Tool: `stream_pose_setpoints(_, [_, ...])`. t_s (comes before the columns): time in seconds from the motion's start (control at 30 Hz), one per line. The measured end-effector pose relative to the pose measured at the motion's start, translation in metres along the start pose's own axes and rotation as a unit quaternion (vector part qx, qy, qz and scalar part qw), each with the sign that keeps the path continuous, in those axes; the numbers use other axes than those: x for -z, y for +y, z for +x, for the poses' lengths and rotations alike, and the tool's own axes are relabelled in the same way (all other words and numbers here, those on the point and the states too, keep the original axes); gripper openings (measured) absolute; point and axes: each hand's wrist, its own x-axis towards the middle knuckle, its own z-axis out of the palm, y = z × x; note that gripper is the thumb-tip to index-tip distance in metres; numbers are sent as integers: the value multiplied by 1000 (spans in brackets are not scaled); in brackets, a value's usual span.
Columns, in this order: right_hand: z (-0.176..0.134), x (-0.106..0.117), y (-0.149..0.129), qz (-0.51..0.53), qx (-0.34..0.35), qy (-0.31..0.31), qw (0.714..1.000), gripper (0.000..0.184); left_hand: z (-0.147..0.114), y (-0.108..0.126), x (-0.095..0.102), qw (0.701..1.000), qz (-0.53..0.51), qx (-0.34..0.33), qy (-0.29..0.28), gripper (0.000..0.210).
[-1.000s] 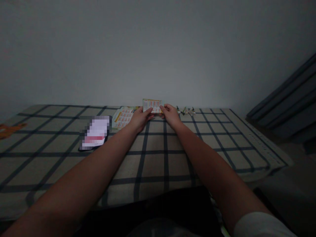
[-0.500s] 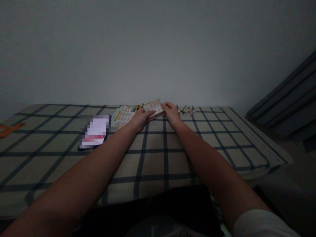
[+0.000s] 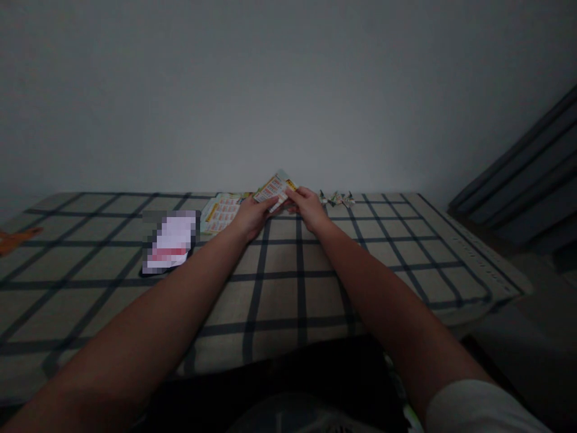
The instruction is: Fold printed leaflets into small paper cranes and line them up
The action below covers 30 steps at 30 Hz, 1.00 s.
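A folded printed paper leaflet, with rows of orange-red print and a yellow strip, is tilted up between my two hands near the wall. My left hand pinches its lower left part, thumb on top. On its right edge my right hand is closed, thumb and fingers at the yellow corner. Beside my left hand a similar printed sheet lies flat, partly covered by that hand. Just past my right hand sit several small folded paper pieces.
A phone with a lit, blurred screen lies left of my left forearm. An orange item is at the far left. The checked cloth covers the surface up to the grey wall. Grey curtain folds hang at right.
The leaflet has been turned in my hands. Its top now points up more steeply, and a yellow strip shows at its right corner. My hands have shifted only slightly.
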Motion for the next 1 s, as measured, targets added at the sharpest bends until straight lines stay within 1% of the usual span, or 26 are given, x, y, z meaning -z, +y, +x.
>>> stream_pose_setpoints(0.07, [3,1,2,-9,2,31,999,18,1,-2,1,999,38,5,10,40])
stream_pose_setpoints(0.13, [6,2,4,-18,-1,47,999,10,3,-2,2,998,62,4,11,40])
stream_pose_setpoints(0.23, [9,4,7,-35,-1,40,999,4,5,-2,3,999,48,-6,7,38])
stream_pose_setpoints(0.33, [9,6,8,-40,10,32,999,6,5,-1,5,997,69,-17,25,32])
stream_pose_setpoints(0.47, [8,6,6,-16,16,47,999,11,3,-5,7,994,107,-14,8,28])
stream_pose_setpoints(0.57, [7,7,5,9,20,48,999,17,2,-7,7,994,108,-3,17,26])
stream_pose_setpoints(0.73, [6,6,5,-6,15,47,999,27,0,0,3,993,119,1,21,23])
stream_pose_setpoints(0.87, [6,5,3,-11,12,54,998,27,-3,4,1,993,114,-4,26,24])
stream_pose_setpoints(1.0, [6,5,3,-11,15,58,998,24,-1,2,2,991,131,-3,20,28])
